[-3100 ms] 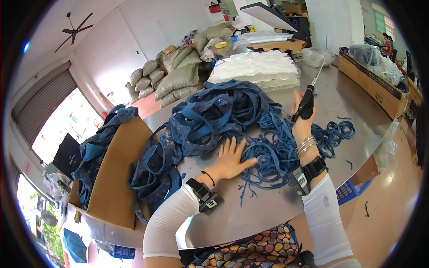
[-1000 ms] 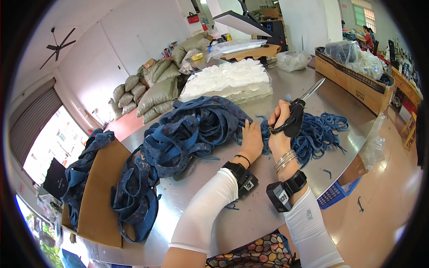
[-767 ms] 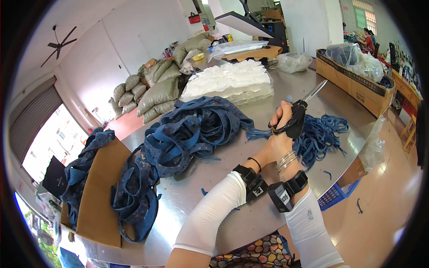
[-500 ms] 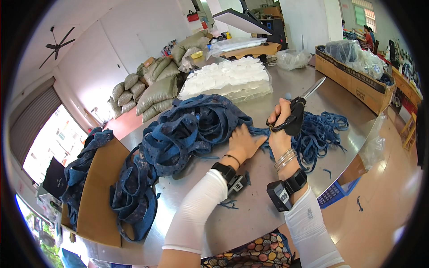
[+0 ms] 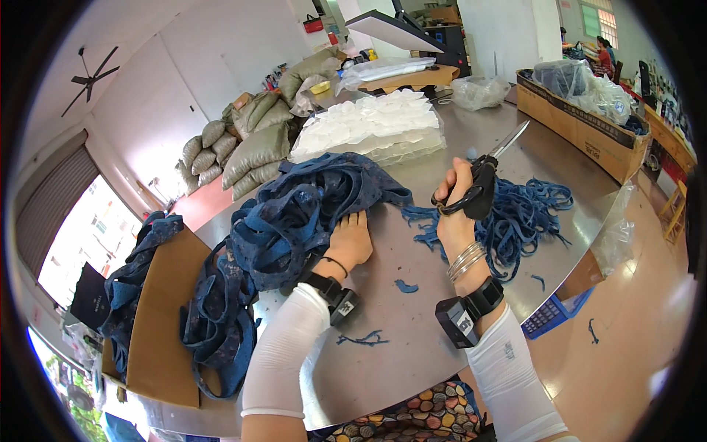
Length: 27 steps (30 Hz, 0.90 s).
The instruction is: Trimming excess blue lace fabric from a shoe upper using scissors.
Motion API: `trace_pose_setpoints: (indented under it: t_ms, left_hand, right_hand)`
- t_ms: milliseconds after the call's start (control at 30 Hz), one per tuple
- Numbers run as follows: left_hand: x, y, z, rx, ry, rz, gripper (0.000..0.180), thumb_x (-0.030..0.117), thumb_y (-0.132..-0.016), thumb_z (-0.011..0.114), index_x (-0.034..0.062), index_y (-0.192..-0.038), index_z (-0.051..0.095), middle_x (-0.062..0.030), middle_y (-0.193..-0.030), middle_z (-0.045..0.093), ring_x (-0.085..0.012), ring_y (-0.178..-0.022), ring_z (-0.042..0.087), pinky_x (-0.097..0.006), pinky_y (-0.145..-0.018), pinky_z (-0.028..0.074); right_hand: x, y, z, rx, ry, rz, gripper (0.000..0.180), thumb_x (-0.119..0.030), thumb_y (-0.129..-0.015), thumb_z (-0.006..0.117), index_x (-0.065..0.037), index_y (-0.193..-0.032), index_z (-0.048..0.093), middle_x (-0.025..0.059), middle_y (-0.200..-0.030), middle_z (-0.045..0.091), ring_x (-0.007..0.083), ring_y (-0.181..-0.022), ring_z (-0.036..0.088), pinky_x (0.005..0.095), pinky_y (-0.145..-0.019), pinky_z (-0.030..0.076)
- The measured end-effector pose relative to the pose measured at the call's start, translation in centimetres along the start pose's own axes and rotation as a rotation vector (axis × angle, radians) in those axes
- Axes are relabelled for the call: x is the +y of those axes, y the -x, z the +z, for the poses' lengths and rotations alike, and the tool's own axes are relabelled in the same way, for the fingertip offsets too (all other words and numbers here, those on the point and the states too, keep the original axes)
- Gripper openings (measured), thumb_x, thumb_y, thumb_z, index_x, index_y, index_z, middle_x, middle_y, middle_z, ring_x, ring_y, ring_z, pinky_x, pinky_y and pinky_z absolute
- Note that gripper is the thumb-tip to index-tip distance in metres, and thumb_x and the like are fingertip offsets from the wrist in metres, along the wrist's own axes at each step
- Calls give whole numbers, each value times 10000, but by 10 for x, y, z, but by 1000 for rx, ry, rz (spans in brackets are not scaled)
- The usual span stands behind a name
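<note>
Dark blue, patterned fabric strips (image 5: 283, 228) lie in a looped heap on the metal table. My left hand (image 5: 350, 241) rests against the heap's right lower edge, fingers stretched out and tips touching the cloth. My right hand (image 5: 458, 193) is wrapped round black-handled scissors (image 5: 482, 186), whose blades point up and away to the right. Beneath and beyond that hand is a tangled pile of narrow blue strips (image 5: 526, 214). Between my arms lie a small blue scrap (image 5: 406, 286) and some thin trimmings (image 5: 362, 339).
A cardboard box (image 5: 166, 317) with more fabric strips stands at the left edge. Stacked white pieces (image 5: 368, 127) lie toward the back. At the right rear is a long carton (image 5: 578, 129) filled with plastic bags. A blue basket (image 5: 557, 313) sits below the table's right edge.
My left hand has moved left, away from the narrow strips and back to the heap. A gap of bare table now separates heap and pile. The right hand keeps the scissors, almost unmoved.
</note>
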State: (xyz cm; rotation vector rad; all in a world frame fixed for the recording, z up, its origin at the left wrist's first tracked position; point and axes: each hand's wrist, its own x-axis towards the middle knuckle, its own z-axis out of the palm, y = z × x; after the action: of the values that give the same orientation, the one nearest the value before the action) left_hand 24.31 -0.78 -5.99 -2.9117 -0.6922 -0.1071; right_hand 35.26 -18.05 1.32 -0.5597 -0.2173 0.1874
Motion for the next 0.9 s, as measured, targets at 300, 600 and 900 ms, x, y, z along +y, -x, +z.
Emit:
trace_pose_setpoints:
  t_ms: [300, 600, 900]
  left_hand:
    - [34, 24, 8, -41, 92, -143, 770, 475, -893, 380, -157, -1313, 251, -318, -1346, 323, -429, -1252, 326, -436, -1058, 235]
    - [25, 9, 1, 23, 175, -189, 910, 645, -822, 395, -145, -1271, 340, -334, -1270, 411, -426, -1189, 420, -458, -1002, 317]
    - [53, 16, 15, 101, 342, 234, 625, 423, -898, 440, -90, -1252, 395, -313, -1258, 428, -416, -1186, 412, -421, -1014, 317]
  right_hand:
    - [3, 1, -1, -31, 14, 5, 142, -208, -852, 564, -109, -828, 466, -20, -631, 420, 79, -442, 414, 219, -395, 320]
    - [15, 6, -4, -75, 116, -2, 155, -204, -878, 552, -97, -814, 460, -21, -614, 410, 71, -434, 406, 216, -383, 311]
    - [22, 4, -5, -80, 165, -3, 172, -184, -859, 575, -79, -776, 468, -17, -606, 433, 75, -416, 424, 219, -378, 328]
